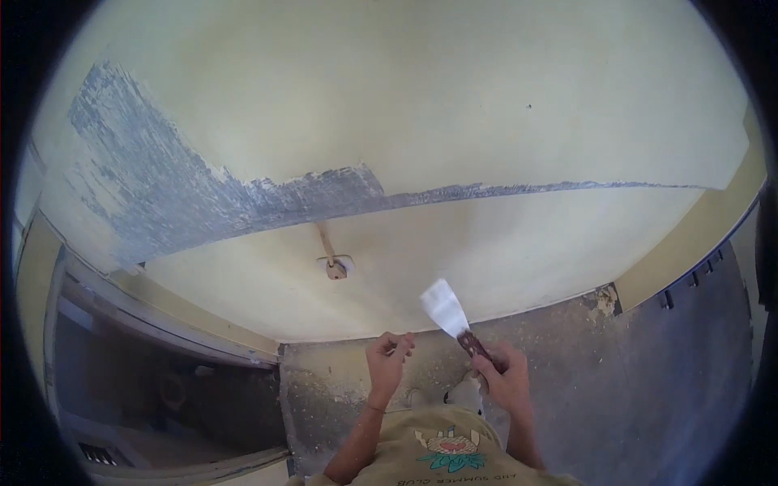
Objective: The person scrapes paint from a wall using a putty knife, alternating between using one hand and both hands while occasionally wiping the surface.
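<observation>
My right hand (505, 375) is wrapped round the brown handle of a putty knife (451, 313). Its broad, shiny blade points up and to the left, apart from the wall. My left hand (389, 360) is raised to the left of the knife, fingers curled in against the thumb. Whether anything small sits between those fingertips is hidden. Ahead of both hands stands a cream-painted wall (454, 105). A rough grey-blue patch (186, 194) covers its left part and narrows to a thin strip running right.
A small outlet box (335, 267) with a conduit is fixed low on the wall. On the left, a doorway (186, 397) opens to a dark space. Chips and dust lie on the grey floor (583, 381) by the wall. Dark metal pieces (667, 300) stick out at the right edge.
</observation>
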A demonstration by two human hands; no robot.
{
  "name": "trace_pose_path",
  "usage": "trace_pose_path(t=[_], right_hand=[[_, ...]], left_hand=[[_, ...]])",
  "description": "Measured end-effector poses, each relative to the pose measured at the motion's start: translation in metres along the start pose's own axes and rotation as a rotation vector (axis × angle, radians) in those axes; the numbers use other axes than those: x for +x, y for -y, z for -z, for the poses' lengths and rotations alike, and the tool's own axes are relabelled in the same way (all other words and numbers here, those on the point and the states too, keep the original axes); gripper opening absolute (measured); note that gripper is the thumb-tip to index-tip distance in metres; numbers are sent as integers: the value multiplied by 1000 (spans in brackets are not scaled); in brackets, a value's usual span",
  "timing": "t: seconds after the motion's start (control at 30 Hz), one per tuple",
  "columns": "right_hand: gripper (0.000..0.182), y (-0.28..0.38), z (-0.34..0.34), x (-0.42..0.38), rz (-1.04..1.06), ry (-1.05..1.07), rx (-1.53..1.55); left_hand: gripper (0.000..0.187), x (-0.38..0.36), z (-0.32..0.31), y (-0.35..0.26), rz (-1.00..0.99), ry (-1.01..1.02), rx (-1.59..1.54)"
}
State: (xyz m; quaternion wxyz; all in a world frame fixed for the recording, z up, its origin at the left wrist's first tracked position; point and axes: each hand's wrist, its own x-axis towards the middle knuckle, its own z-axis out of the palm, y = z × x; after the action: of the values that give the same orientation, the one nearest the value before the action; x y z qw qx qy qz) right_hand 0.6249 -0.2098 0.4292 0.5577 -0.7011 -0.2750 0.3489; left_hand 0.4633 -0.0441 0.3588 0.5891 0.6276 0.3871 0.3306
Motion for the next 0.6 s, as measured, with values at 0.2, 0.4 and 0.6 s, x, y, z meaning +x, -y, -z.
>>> trace_pose_path(t=[0.2,0.4,0.6], right_hand=[[24,59,-47,24,332,9,112],[22,88,-69,48,360,26,170],[15,112,-80,61,465,60,104]], left_hand=[[53,31,-11,-72,-166,171,-511],[38,74,-27,-155,-164,86,-819],[35,81,-31,-172,-232,-179,-849]])
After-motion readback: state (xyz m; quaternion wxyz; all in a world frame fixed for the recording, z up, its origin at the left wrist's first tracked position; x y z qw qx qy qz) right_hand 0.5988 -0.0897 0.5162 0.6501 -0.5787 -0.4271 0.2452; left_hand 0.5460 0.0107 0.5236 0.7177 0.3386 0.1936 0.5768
